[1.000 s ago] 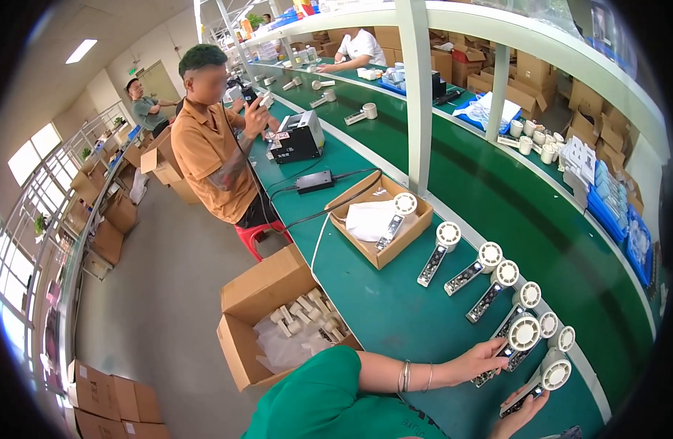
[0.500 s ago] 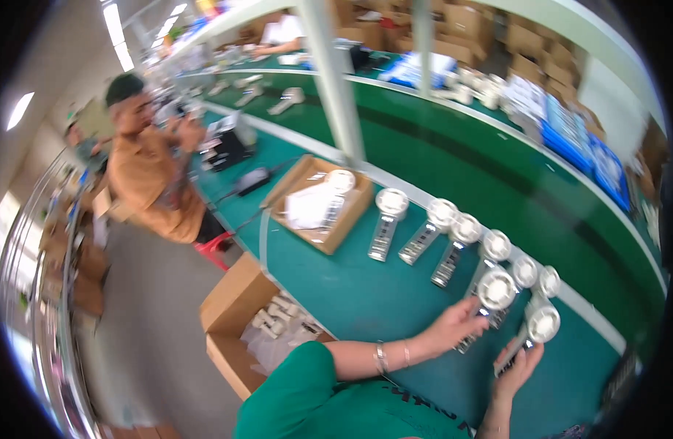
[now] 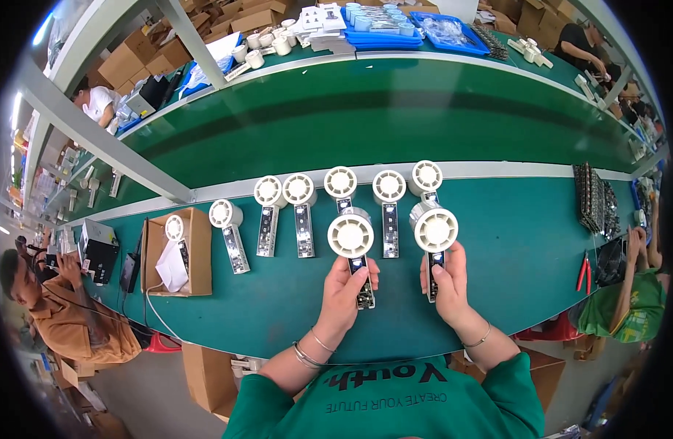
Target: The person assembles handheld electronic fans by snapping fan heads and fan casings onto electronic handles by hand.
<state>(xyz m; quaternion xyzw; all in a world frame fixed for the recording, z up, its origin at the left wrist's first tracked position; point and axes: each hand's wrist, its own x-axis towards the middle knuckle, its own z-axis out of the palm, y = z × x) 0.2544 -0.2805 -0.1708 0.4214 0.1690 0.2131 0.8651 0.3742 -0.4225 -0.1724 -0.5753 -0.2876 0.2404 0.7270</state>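
An open cardboard box (image 3: 197, 249) is seen lying on the green table (image 3: 519, 249), to the left of the hands. One handheld fan with a round white head (image 3: 177, 238) is tucked inside it, along with a crumpled white sheet (image 3: 172, 269). Way off at the far side, a blue tray (image 3: 453, 33) is loaded with small parts, too tiny to make out properly.

The left hand (image 3: 344, 289) is closed around the handle of a fan (image 3: 353, 249), round white head pointed away from the body and held just above the table. The right hand (image 3: 448, 282) is wrapped the same way around a second fan (image 3: 434, 238), fingers curled over the dark handle. Both fans are held side by side, close together but not touching, right in the middle of the near table.

Just beyond them, a row of matching fans (image 3: 300, 212) is laid flat on the table, heads toward the far edge, handles toward the near one. Red-handled pliers (image 3: 584, 272) are spotted at the right, well apart from the hands.
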